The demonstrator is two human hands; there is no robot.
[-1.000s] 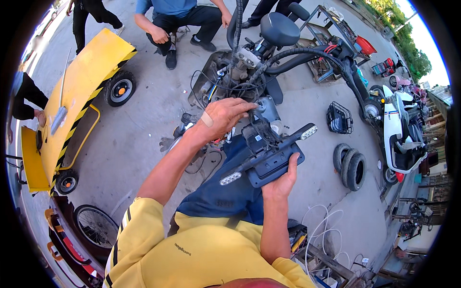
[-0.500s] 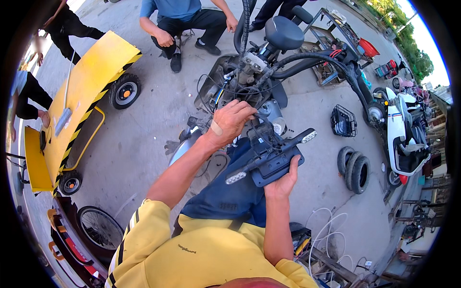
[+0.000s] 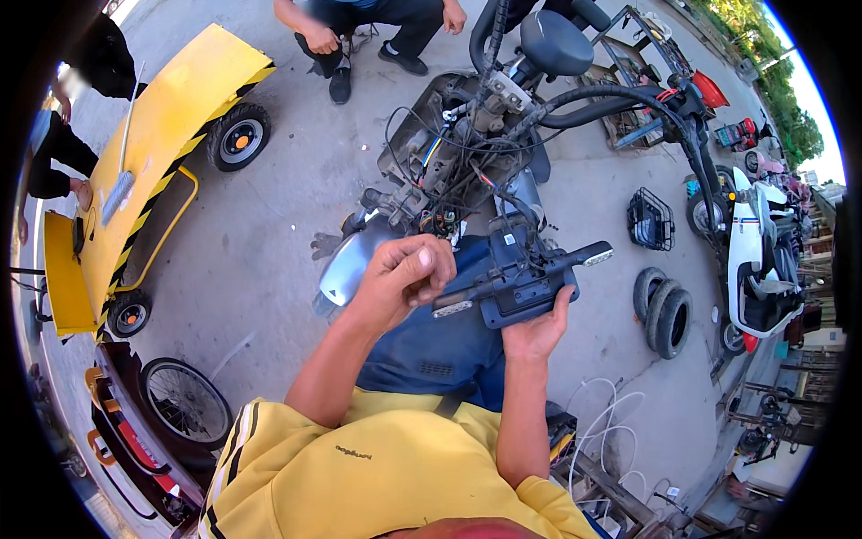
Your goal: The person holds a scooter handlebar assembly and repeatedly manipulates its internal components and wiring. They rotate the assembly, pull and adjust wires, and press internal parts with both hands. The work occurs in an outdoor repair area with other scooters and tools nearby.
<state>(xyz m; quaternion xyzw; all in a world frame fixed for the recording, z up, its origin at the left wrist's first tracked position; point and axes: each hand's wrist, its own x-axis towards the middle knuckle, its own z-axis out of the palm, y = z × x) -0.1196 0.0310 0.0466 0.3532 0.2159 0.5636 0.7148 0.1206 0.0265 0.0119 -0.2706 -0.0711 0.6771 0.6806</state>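
My right hand (image 3: 539, 329) grips the lower right edge of a black plate bracket (image 3: 530, 301), its thumb laid up along the side. A turn signal (image 3: 593, 254) with a clear lens sticks out at each end of the bracket's crossbar. To the left, my left hand (image 3: 406, 277) is curled closed above my thigh, near the left turn signal; whatever its fingers may hold is hidden. Beyond both hands stands a stripped motorbike (image 3: 480, 135), with bare wires (image 3: 440, 220) and cables showing. A silver body panel (image 3: 353, 262) lies left of my left hand.
A yellow cart (image 3: 148, 153) with a brush on it stands at the left. Several tyres (image 3: 673, 323) and a black wire basket (image 3: 650, 218) sit on the ground at the right. A white scooter (image 3: 750, 256) is further right. People crouch or stand at the far side and left.
My left hand has come back from the wiring toward my body and curled up. My right hand still holds the bracket, now slightly further right. The view has shifted a little.
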